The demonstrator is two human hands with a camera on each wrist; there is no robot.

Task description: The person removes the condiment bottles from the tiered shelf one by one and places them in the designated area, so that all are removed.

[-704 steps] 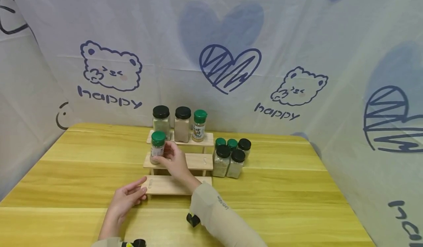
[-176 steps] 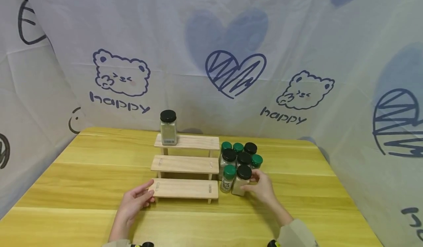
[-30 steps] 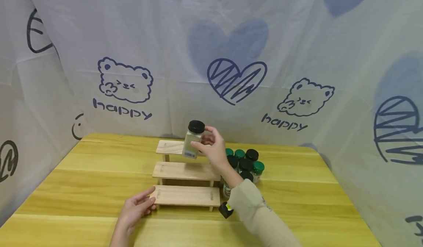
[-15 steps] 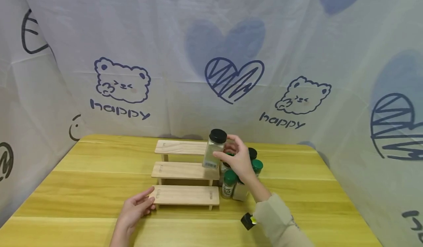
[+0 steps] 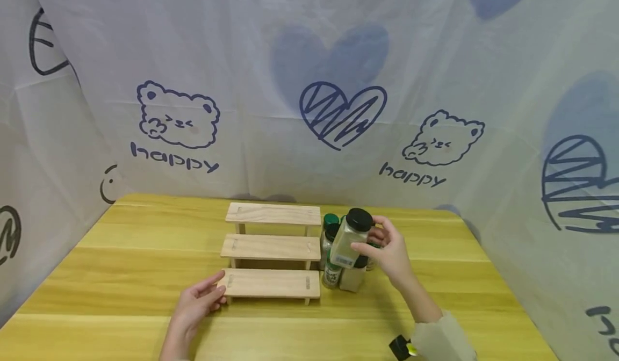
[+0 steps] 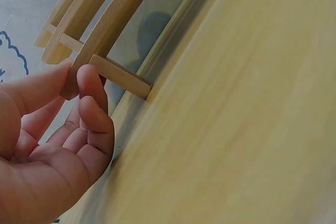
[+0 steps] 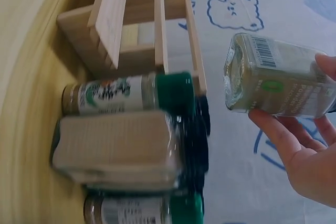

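Observation:
My right hand point(image 5: 394, 253) grips a square glass spice jar point(image 5: 348, 243) with a black lid and pale greenish powder. The jar is tilted in the air over a cluster of other spice jars; its barcode label shows in the right wrist view. At the left end of a three-tier wooden rack point(image 5: 271, 248), my left hand point(image 5: 193, 302) pinches the lowest shelf, thumb above and fingers beneath in the left wrist view. Closest to the held jar are a green-capped spice jar point(image 7: 118, 95) and a jar of beige powder point(image 7: 115, 148).
The clustered jars stand upright against the rack's right side, some hidden behind the held jar. All stand on a yellow wood-grain table point(image 5: 121, 275). A white printed cloth point(image 5: 261, 157) hangs behind the table.
Since 5.9 s ago my right hand has taken the last jar off the top shelf. Over the final second it carried it right, above the cluster. My left hand stays at the rack.

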